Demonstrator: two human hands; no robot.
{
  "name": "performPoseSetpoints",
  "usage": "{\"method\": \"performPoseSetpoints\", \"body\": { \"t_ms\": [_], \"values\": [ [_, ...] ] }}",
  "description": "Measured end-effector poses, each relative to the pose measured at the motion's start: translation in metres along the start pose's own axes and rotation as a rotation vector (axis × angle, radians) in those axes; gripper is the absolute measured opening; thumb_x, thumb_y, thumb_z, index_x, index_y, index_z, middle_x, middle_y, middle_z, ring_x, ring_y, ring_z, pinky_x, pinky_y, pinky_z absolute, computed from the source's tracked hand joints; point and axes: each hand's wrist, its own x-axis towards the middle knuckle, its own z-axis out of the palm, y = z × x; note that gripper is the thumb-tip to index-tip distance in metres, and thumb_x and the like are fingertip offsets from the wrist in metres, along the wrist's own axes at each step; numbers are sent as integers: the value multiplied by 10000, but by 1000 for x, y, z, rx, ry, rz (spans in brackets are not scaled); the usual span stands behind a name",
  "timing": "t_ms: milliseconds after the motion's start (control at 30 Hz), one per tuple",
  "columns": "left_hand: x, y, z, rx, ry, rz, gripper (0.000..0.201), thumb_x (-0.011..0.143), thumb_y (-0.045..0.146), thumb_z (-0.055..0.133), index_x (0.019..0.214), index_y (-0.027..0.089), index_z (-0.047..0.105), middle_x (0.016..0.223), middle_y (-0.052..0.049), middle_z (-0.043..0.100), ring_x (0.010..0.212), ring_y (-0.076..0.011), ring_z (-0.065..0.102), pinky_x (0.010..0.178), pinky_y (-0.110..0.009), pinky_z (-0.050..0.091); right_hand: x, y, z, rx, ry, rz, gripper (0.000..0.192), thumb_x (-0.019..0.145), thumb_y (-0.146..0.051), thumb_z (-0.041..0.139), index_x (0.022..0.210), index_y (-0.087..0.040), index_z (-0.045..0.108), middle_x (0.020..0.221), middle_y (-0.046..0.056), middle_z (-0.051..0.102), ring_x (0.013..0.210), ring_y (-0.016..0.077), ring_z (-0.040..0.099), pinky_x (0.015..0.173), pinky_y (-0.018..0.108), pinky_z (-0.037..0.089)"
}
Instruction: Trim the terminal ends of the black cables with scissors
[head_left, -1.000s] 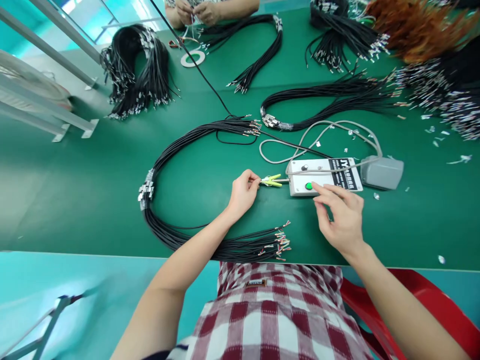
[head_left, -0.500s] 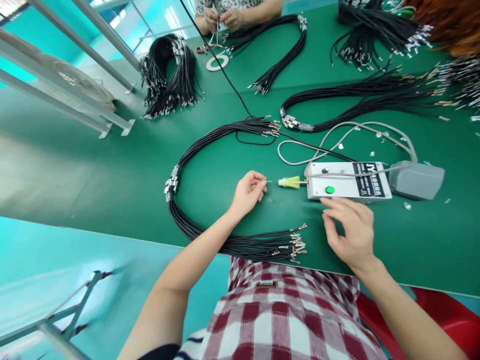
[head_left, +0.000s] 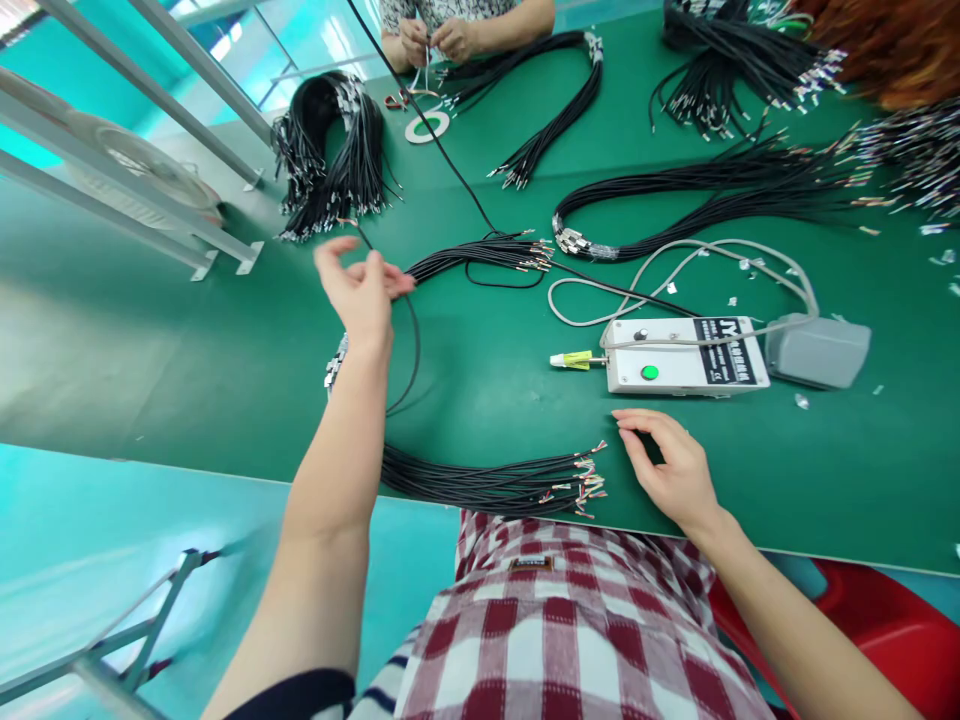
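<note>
My left hand [head_left: 361, 295] is raised over the left part of the bundle of black cables [head_left: 480, 480], its fingers curled about a single black cable [head_left: 415, 345]. One end of that cable sticks up past the fingertips, and the rest loops down beside my wrist. The exact grip is partly hidden and slightly blurred. My right hand [head_left: 667, 470] hovers over the green table near the bundle's stripped, coloured wire ends, fingers curved, thumb apart, holding nothing. Just beyond it lies a white box with a green button [head_left: 686, 355], a yellow-and-white tip [head_left: 571, 360] protruding from its left side.
A grey pedal-like block [head_left: 817, 352] with a looped grey cord sits right of the box. More black cable bundles [head_left: 330, 150] lie toward the back, near a roll of tape [head_left: 427, 127]. Across the table, another person's hands [head_left: 439, 40] work. Metal rails [head_left: 150, 170] stand at left.
My left hand has swung from near the yellow tip to the far left, with a black cable now looping from it. My right hand has drawn slightly back from the white box.
</note>
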Motion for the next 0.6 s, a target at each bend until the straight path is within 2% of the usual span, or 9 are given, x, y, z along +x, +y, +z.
{"method": "performPoseSetpoints", "body": {
  "t_ms": [33,67,100,133,233,267,333,433,600],
  "values": [
    [5,-1,1,13,137,40,368,922,124,563,1252,165,404,731,74,588,610,-66,546,647,-215,460,0,0,0,7,5,13,154,919,-127,605,1022,-235,646,1060,73,748,997,224,704,909,409,554],
    [-1,-1,2,65,151,106,486,876,64,609,1292,157,376,786,63,602,674,-65,555,698,-216,466,-1,0,0,15,9,25,151,920,-129,605,1020,-236,646,1060,71,746,997,223,703,912,408,553],
    [-16,0,4,120,33,182,500,858,55,630,1289,159,398,850,39,619,738,-78,572,726,-225,472,-1,1,0,23,12,36,148,922,-131,603,1017,-236,646,1058,70,745,996,221,702,913,405,552],
    [-38,1,6,188,-190,242,411,856,72,637,1221,165,470,869,20,631,767,-96,582,722,-235,473,-1,1,0,32,14,46,145,925,-133,600,1015,-237,647,1057,68,744,995,220,701,914,402,551],
    [-121,14,6,467,-1167,299,88,881,140,623,956,187,616,888,-22,682,820,-161,641,751,-285,492,-2,1,0,55,10,83,137,936,-145,590,1016,-239,650,1059,65,740,998,217,697,914,396,547],
    [-143,20,3,612,-1340,304,42,884,163,624,922,179,625,909,-50,693,848,-197,654,765,-315,495,-2,1,0,60,6,98,134,939,-151,588,1017,-239,651,1057,64,739,994,216,696,908,393,548],
    [-171,31,-8,897,-1430,301,85,886,153,588,964,148,620,931,-108,697,862,-260,665,753,-363,492,-2,2,0,70,-7,124,124,944,-163,586,1016,-239,653,1049,62,739,981,214,697,884,382,551],
    [-173,37,-31,1112,-1459,300,235,851,38,481,1037,125,596,924,-134,689,877,-290,663,746,-381,478,-3,3,0,75,-24,136,118,948,-175,587,1019,-238,656,1036,58,740,967,212,698,869,372,551],
    [-150,19,-64,988,-1488,179,249,800,23,467,947,171,603,964,-94,666,853,-225,631,739,-325,441,-4,4,0,54,-19,147,123,943,-185,600,1031,-238,669,1026,47,744,937,201,699,867,357,549]
  ]
}}
